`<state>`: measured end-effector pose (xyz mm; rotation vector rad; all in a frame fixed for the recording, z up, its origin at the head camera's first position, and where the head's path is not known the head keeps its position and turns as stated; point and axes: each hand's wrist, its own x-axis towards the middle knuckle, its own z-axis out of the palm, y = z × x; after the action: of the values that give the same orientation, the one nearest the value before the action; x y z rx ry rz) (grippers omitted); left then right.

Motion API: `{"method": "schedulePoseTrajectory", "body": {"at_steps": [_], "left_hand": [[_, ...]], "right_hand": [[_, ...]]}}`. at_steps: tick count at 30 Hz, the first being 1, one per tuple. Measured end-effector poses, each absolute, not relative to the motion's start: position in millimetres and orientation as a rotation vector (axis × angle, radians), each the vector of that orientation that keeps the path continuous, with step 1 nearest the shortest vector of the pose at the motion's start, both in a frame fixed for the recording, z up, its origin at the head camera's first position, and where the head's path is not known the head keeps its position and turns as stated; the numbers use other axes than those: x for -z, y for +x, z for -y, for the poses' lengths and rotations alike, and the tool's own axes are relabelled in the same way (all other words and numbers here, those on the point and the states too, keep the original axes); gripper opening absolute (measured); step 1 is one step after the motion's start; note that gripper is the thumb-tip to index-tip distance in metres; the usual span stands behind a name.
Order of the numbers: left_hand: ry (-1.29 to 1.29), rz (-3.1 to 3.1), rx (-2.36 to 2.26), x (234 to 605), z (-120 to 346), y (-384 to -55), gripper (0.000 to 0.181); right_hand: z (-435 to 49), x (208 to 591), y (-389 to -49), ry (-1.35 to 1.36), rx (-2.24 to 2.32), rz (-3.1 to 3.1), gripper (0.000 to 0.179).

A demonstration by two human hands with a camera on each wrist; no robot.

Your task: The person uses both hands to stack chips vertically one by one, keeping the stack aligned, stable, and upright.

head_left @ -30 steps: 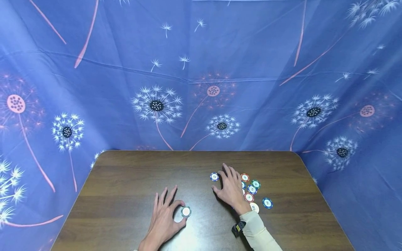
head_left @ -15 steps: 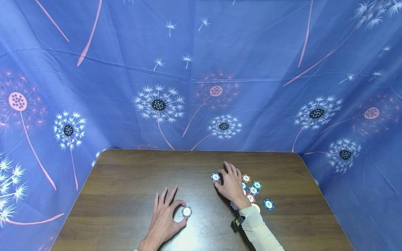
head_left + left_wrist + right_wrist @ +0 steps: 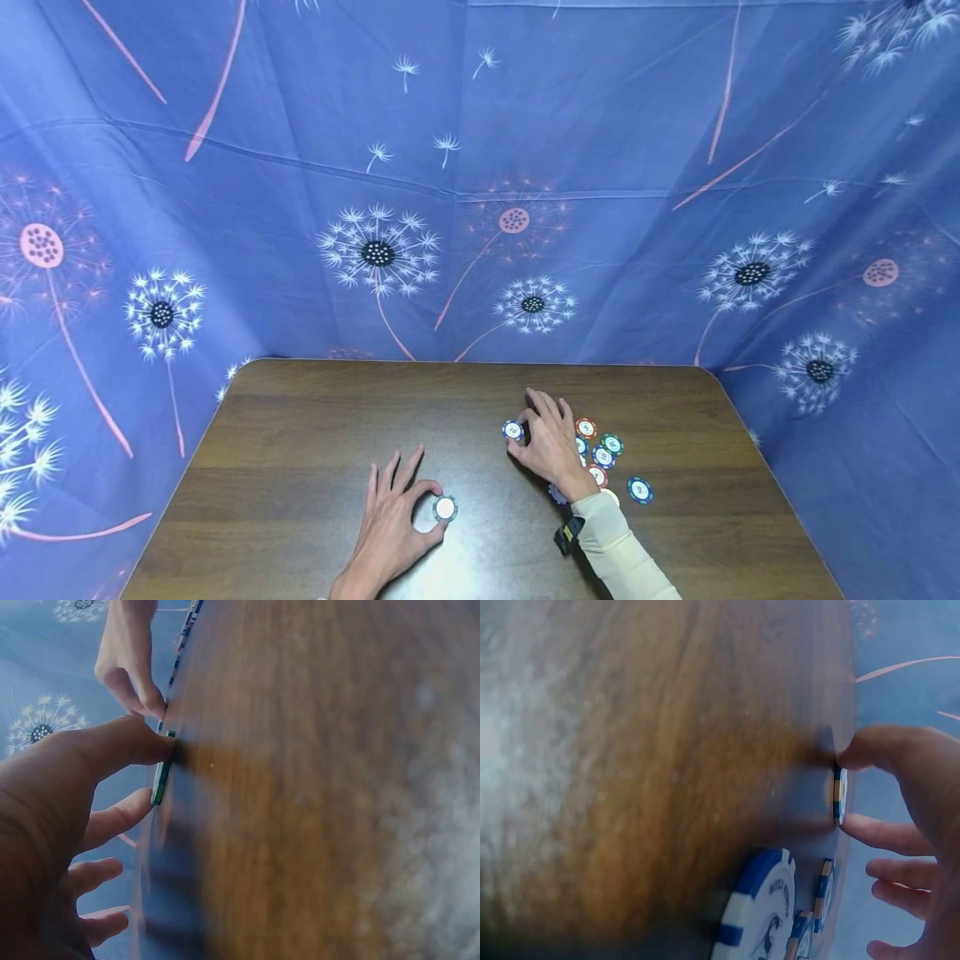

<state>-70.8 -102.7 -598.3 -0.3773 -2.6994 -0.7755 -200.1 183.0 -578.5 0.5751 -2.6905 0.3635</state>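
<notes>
My left hand (image 3: 393,517) pinches a green-edged poker chip (image 3: 445,508) with a white centre between thumb and index finger, the other fingers spread. The left wrist view shows this green chip (image 3: 163,769) edge-on at the tabletop. Further right and back, my right hand (image 3: 553,446) holds a blue-and-white poker chip (image 3: 512,430) by its rim. Thumb and index finger press opposite edges of that chip (image 3: 840,796) in the right wrist view. Beside and partly under the right hand lies a loose spread of poker chips (image 3: 603,457), some hidden by the hand and wrist.
A wooden table (image 3: 300,417) carries the chips. One blue chip (image 3: 640,490) lies apart at the right of the spread. Close to the right wrist camera is another blue-and-white chip (image 3: 761,915). A blue dandelion-print cloth (image 3: 480,167) hangs around the table's back and sides.
My right thumb and index finger have closed in on the edges of the blue-and-white chip. My left hand stays in place with the green chip.
</notes>
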Motion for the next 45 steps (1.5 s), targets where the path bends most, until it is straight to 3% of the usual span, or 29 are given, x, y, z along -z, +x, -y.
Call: {"method": "schedulePoseTrajectory", "body": {"at_steps": [10,20,33,45], "left_hand": [[-0.372,2.729,0.786,597.2,103.2,-69.5,0.039],[-0.407,2.740,0.772,596.1,104.3,-71.4,0.037],[-0.495,2.753,0.731,592.4,108.3,-80.1,0.039],[-0.544,2.799,0.760,591.0,111.6,-85.4,0.038]], "right_hand": [[-182.3,581.0,-196.1,0.618,-0.325,2.751,0.033],[-180.9,574.8,-171.6,0.794,-0.455,2.663,0.033],[-142.8,572.7,-129.1,1.034,-0.436,2.646,0.037],[-124.6,577.0,-121.2,1.111,-0.343,2.645,0.039]]}}
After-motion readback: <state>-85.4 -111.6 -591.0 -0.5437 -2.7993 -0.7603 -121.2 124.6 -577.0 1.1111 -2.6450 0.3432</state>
